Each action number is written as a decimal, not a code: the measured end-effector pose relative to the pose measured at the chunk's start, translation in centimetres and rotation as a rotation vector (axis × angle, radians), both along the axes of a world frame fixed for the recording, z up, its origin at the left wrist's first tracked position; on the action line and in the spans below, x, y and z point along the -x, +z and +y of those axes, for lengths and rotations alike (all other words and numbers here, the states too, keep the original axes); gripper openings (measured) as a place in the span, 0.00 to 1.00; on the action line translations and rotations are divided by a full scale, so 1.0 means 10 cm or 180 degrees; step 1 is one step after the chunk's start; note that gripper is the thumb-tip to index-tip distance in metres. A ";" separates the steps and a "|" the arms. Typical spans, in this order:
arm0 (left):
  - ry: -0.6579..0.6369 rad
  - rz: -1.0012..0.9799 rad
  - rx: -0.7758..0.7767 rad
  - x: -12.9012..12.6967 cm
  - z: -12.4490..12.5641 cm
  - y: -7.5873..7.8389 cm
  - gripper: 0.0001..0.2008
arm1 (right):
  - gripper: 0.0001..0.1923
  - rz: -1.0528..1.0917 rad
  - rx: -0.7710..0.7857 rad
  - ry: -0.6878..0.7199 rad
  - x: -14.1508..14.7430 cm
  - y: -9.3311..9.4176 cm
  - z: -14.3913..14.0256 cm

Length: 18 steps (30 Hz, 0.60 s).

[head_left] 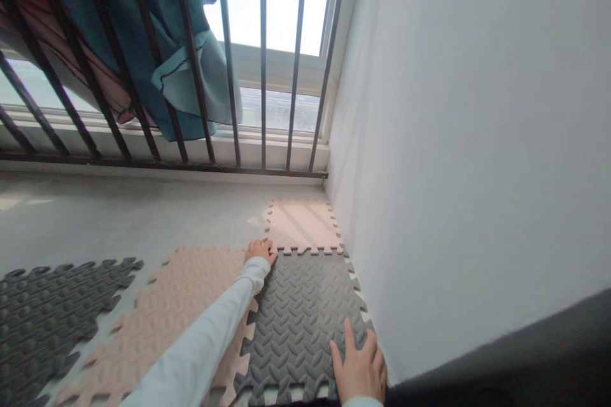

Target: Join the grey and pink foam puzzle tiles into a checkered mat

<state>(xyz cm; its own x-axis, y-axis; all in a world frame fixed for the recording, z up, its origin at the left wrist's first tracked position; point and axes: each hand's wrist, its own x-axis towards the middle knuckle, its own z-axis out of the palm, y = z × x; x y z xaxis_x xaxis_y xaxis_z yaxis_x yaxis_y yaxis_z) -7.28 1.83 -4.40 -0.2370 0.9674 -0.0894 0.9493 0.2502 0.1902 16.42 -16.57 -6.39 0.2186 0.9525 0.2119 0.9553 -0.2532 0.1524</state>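
A dark grey foam floor tile with toothed edges lies on the floor along the right wall. My left hand rests at its far left corner, where it meets a pink foam tile on the left. The left fingers lie flat and look stretched out, with nothing held. On the tile's near right edge, beside the wall, my right hand lies with its fingers spread. Beyond the grey tile, a smaller-looking pink foam tile sits in the corner, touching or nearly touching the grey tile's far edge.
Another dark grey foam tile lies at the far left. A white wall rises close on the right. Dark metal railing bars stand before the window, with blue and red cloth hanging behind them. Bare grey floor runs below the railing.
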 end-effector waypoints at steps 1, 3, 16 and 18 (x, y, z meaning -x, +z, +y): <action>0.0056 -0.0047 -0.0019 -0.02 0.01 0.00 0.20 | 0.23 -0.0005 0.0027 -0.0007 0.00 0.01 -0.01; 0.0131 -0.0151 -0.0023 -0.04 0.02 -0.01 0.20 | 0.23 -0.0015 0.0114 -0.0024 0.01 0.02 -0.02; -0.0157 0.0036 -0.0208 -0.01 -0.03 -0.16 0.19 | 0.33 0.0761 0.1200 0.0606 0.18 0.48 1.09; -0.0275 0.0125 -0.0212 0.00 -0.03 -0.19 0.18 | 0.36 0.0793 0.1219 0.0594 0.16 0.43 1.34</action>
<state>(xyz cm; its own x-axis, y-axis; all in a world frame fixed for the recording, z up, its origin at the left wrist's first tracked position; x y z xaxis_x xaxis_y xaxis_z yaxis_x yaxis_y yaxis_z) -7.29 1.48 -6.31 -0.1546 0.9878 -0.0166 0.9739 0.1552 0.1659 14.82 -3.21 -2.05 0.0365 0.9795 -0.1981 0.9983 -0.0448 -0.0377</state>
